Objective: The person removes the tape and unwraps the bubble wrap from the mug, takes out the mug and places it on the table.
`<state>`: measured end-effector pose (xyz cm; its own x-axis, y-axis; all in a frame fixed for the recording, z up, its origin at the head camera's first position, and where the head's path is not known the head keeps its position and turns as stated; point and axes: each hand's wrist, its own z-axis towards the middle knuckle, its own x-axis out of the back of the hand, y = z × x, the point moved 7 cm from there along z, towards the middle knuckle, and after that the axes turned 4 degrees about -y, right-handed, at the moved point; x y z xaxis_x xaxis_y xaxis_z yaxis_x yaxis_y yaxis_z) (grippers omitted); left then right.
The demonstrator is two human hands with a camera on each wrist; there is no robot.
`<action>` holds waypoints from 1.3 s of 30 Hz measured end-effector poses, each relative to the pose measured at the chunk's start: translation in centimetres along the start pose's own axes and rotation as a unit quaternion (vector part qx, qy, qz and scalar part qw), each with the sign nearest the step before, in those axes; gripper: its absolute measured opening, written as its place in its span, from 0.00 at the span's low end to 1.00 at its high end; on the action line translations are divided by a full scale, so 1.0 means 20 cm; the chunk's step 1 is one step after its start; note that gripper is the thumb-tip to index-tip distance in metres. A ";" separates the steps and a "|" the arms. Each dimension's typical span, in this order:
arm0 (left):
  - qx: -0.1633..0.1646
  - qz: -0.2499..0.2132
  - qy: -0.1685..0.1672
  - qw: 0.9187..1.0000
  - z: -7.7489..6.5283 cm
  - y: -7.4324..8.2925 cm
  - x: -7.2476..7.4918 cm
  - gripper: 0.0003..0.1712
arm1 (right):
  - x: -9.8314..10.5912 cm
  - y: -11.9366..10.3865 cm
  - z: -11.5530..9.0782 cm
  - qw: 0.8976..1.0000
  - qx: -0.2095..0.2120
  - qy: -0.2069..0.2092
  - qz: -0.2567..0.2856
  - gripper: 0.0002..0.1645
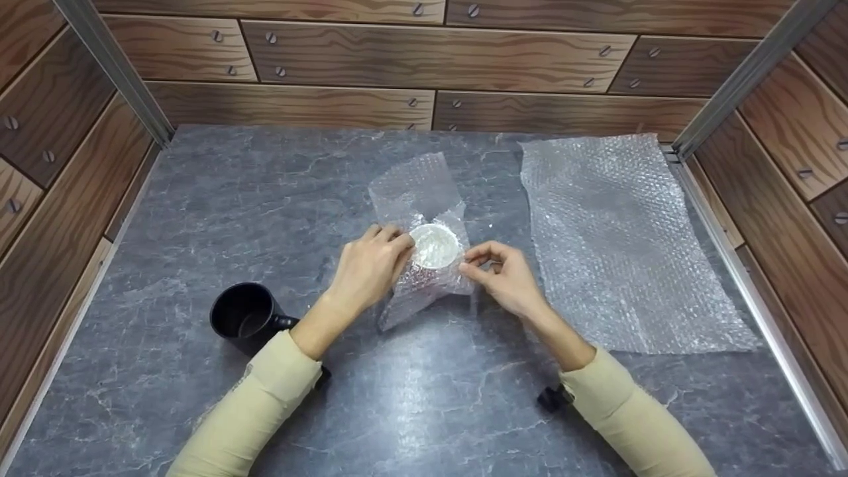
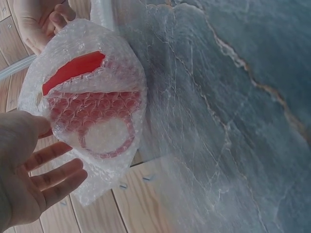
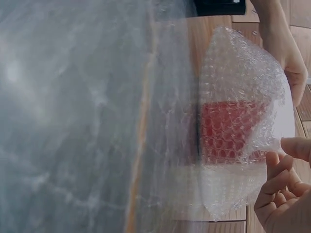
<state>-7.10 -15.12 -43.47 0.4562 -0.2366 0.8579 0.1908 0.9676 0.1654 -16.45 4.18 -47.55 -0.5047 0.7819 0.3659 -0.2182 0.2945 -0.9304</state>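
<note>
A red mug (image 2: 74, 72) stands in the middle of the table, bubble wrap (image 1: 416, 189) folded around its sides. From above its white round top (image 1: 435, 246) shows, and the ring of its handle (image 2: 127, 145) shows through the bubbles in the left wrist view. My left hand (image 1: 373, 265) pinches the wrap at the mug's left edge between thumb and forefinger, the other fingers spread apart. On the opposite side my right hand (image 1: 507, 278) pinches the wrap's edge (image 3: 272, 144) with thumb and forefinger, its remaining fingers curled.
Beside my left forearm stands a black mug (image 1: 248, 315), its handle toward the arm. A flat sheet of bubble wrap (image 1: 616, 245) covers the table's right side. Wood-patterned walls (image 1: 397, 56) and metal posts (image 1: 116, 69) border the grey marbled table (image 1: 218, 192).
</note>
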 end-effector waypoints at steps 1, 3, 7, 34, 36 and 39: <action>-0.002 0.001 0.000 1.000 0.00 0.00 0.00 0.09 | 0.00 0.00 0.00 1.000 -0.001 0.001 0.000 0.13; -0.005 0.002 0.001 1.000 0.00 0.01 0.00 0.09 | 0.01 0.00 0.00 1.000 -0.001 0.002 0.002 0.13; -0.006 0.004 -0.001 1.000 0.00 0.01 0.00 0.09 | 0.01 0.01 0.00 1.000 -0.003 -0.003 -0.001 0.13; -0.013 0.012 0.016 1.000 0.00 0.01 0.02 0.08 | 0.01 -0.06 -0.09 0.997 0.066 -0.038 -0.007 0.10; -0.015 0.011 0.016 1.000 0.00 0.01 0.02 0.07 | 0.01 -0.06 -0.10 0.997 0.071 -0.038 -0.006 0.10; -0.014 0.011 0.014 1.000 0.00 0.01 0.02 0.07 | 0.01 -0.07 -0.12 0.996 0.078 -0.041 -0.014 0.10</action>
<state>-6.92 -15.04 -43.17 0.4846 -0.2189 0.8469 0.2057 0.9695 0.1329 -14.31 5.27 -46.17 -0.5617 0.7254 0.3980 -0.3564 0.2220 -0.9076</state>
